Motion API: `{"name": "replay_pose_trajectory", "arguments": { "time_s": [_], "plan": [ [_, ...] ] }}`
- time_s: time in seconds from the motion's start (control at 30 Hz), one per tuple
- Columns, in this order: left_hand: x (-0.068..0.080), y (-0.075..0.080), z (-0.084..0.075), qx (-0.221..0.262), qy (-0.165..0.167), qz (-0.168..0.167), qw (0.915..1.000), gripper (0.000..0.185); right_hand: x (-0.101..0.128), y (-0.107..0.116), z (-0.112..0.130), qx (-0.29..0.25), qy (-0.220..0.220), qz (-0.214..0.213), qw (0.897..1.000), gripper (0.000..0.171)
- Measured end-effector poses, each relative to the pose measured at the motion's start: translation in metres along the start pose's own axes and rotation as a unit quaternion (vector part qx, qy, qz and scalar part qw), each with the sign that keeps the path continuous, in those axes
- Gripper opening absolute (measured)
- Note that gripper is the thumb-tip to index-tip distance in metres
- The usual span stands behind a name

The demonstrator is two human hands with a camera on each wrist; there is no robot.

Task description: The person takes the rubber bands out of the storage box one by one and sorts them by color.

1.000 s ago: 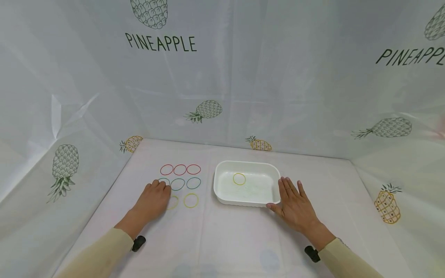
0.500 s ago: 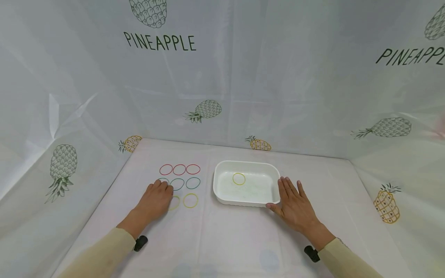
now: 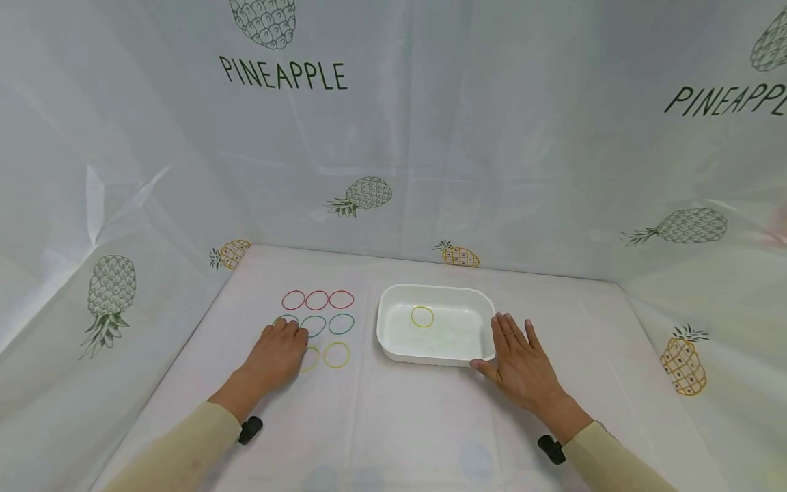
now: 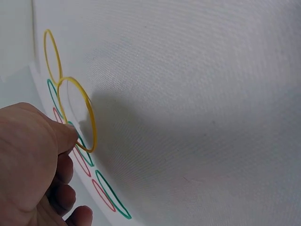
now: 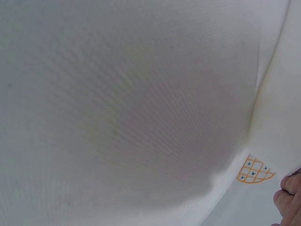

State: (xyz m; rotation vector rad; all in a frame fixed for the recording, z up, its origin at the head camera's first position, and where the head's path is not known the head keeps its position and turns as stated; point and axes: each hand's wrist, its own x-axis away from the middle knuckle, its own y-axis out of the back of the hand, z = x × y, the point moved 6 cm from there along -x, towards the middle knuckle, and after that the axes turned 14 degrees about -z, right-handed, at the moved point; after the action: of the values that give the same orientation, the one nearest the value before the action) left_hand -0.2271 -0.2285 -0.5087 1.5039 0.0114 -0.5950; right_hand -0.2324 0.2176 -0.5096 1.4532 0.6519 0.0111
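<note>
My left hand point(image 3: 274, 355) has crept slightly nearer, its grip pinching a yellow band point(image 4: 80, 110); my right hand point(image 3: 521, 361) rests flat, fingers straight, against the tray point(image 3: 486, 301).

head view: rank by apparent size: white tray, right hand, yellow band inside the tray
1. white tray, clearly largest.
2. right hand, lying flat beside the tray; it sits nearer the camera, which may flatter it.
3. yellow band inside the tray, by far the smallest.
</note>
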Motion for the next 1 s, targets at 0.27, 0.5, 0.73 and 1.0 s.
{"name": "replay_pose_trajectory", "arguments": {
  "time_s": [0.27, 0.5, 0.73, 1.0],
  "plan": [
    [-0.001, -0.001, 0.000, 0.002, -0.007, -0.010, 0.9999, 0.014, 0.000, 0.001, 0.000, 0.002, -0.001, 0.003, 1.000, 0.101],
    [0.000, 0.001, 0.002, 0.011, -0.009, -0.031, 0.9994, 0.015, 0.000, 0.001, 0.000, 0.002, -0.002, 0.004, 1.000, 0.101],
    [-0.006, 0.004, 0.001, 0.011, -0.016, -0.068, 0.9975, 0.015, 0.000, 0.001, 0.000, 0.001, -0.004, 0.003, 1.000, 0.101],
    [-0.028, 0.019, -0.014, 0.011, -0.027, -0.139, 0.9899, 0.016, 0.000, 0.000, 0.000, 0.002, -0.003, 0.004, 1.000, 0.101]
  ]
}}
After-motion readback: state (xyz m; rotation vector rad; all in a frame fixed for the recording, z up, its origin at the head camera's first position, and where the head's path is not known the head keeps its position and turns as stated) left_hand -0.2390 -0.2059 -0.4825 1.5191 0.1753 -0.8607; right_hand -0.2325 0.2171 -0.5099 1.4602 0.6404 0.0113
